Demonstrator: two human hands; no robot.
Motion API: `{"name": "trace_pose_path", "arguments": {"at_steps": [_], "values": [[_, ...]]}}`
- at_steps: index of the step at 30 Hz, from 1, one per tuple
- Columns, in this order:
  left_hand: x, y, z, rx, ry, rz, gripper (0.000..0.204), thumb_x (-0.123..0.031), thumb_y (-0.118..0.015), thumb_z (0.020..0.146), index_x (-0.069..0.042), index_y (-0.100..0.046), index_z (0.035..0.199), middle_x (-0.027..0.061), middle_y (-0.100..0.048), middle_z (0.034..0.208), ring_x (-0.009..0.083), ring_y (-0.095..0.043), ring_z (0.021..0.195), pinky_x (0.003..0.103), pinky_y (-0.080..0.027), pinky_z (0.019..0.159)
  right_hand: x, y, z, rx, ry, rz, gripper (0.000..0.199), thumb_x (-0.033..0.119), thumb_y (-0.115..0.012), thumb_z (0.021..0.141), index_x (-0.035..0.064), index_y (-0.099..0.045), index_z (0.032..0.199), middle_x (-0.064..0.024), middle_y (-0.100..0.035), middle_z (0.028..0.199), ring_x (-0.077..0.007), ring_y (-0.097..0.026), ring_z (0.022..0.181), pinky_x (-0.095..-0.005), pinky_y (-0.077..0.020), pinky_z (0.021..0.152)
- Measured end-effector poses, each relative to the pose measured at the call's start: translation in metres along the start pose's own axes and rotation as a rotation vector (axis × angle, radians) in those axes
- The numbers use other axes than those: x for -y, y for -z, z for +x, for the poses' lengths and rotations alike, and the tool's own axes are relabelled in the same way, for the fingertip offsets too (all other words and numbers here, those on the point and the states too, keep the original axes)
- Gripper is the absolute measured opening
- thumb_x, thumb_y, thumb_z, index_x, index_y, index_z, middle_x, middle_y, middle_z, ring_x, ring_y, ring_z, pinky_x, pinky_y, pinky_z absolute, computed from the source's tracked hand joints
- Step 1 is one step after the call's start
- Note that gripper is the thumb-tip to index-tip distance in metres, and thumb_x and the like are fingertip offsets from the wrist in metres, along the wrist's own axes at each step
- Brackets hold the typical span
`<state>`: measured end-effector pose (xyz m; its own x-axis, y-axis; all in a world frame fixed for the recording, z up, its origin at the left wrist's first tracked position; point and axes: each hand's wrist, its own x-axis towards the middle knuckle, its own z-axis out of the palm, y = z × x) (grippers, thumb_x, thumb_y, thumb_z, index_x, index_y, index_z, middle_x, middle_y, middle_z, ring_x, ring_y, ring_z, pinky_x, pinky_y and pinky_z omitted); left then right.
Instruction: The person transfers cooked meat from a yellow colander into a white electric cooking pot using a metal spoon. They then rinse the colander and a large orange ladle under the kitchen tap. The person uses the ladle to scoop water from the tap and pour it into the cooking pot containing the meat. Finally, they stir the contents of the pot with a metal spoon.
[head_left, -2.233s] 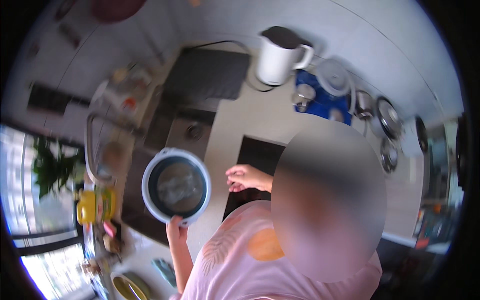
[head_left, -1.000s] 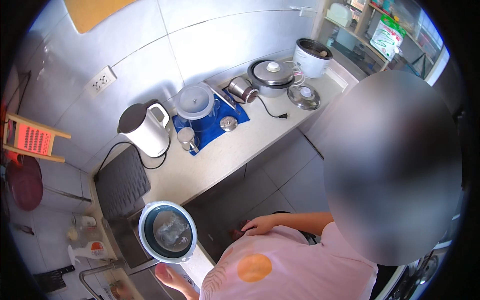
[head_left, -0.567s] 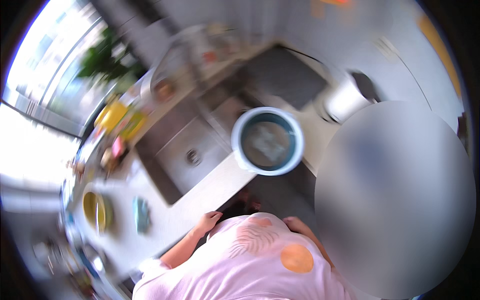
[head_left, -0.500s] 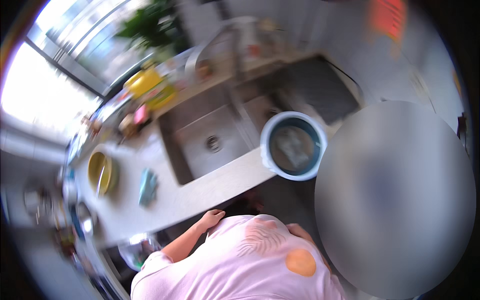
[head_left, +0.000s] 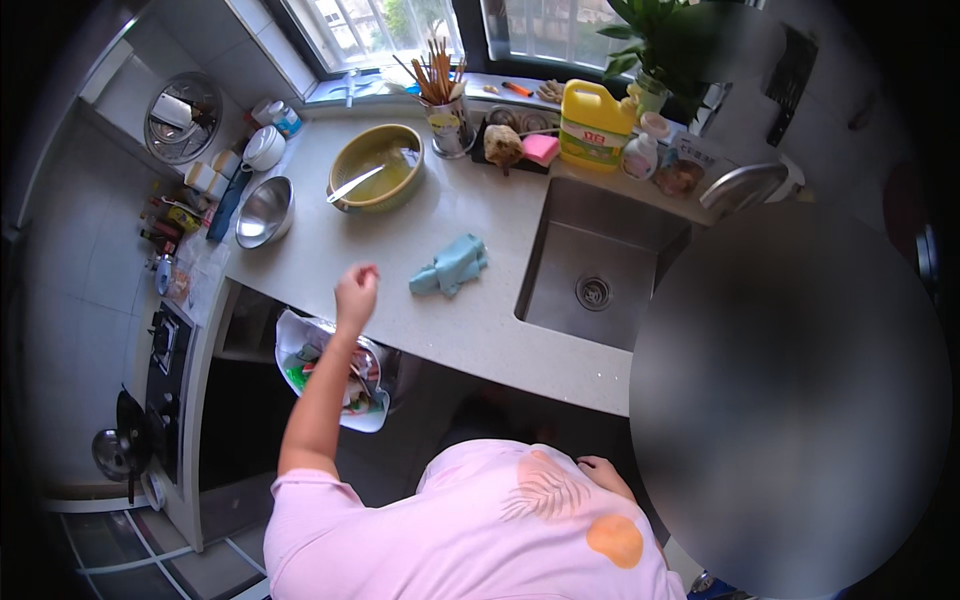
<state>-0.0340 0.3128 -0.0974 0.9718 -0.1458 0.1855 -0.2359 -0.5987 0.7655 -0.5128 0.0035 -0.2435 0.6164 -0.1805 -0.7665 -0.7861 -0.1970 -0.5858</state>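
My left hand (head_left: 357, 297) is stretched over the counter's front edge, its fingers curled in with nothing showing in them. Just right of it, a crumpled blue-green cloth (head_left: 450, 267) lies on the counter. Beyond the hand stands a yellow-green basin (head_left: 400, 186) with a white-handled utensil (head_left: 354, 184) across it, probably a knife. Low against the right side of my pink shirt is my right hand (head_left: 604, 474); its fingers are mostly hidden, and I cannot see whether it holds anything.
A steel sink (head_left: 570, 290) is set into the counter (head_left: 480, 340). Behind stand a yellow jug (head_left: 592, 128), a chopstick holder (head_left: 450, 128) and a pink sponge (head_left: 541, 149). A steel bowl (head_left: 266, 212) sits left. Below the edge hangs a bin (head_left: 362, 418) of waste. A grey blur covers the lower right.
The view has swung left, bringing the stove side in and taking the blue-rimmed bucket out of sight. My left hand has gone from beside my body to over the counter edge.
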Motion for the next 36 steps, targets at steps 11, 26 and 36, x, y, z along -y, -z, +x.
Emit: {"name": "trace_pose_path", "arguments": {"at_steps": [11,26,36], "values": [[0.038,-0.003,0.236,0.189,-0.070,1.228,0.014,-0.023,-0.061,0.075,-0.017,-0.068,0.085,0.0010,-0.063,0.094,0.0212,-0.050,0.101,0.041,-0.036,0.083,0.086,-0.024,-0.010,-0.223,-0.179,0.365,0.031,0.014,-0.053,0.083,-0.0027,-0.058,0.109,-0.0133,-0.064,0.089,-0.0151,-0.061,0.076,-0.0268,-0.0490,0.068],[0.069,0.061,0.245,0.481,0.472,-0.083,0.018,-0.005,-0.039,0.078,0.001,-0.056,0.081,0.0037,-0.053,0.062,0.0079,-0.042,0.043,0.023,-0.033,0.035,0.141,-0.031,0.030,-0.200,-0.157,0.341,0.032,0.013,-0.053,0.082,-0.0041,-0.055,0.110,-0.0151,-0.063,0.093,-0.0175,-0.062,0.076,-0.0275,-0.0494,0.069],[0.065,0.083,0.178,0.432,0.580,-0.631,0.019,-0.024,-0.047,0.092,-0.005,-0.052,0.089,-0.0096,-0.027,0.054,0.0009,-0.024,0.041,0.018,-0.018,0.036,0.140,-0.038,0.034,-0.213,-0.110,0.277,0.031,0.013,-0.053,0.083,-0.0045,-0.056,0.108,-0.0138,-0.064,0.091,-0.0169,-0.062,0.074,-0.0285,-0.0494,0.069]]}}
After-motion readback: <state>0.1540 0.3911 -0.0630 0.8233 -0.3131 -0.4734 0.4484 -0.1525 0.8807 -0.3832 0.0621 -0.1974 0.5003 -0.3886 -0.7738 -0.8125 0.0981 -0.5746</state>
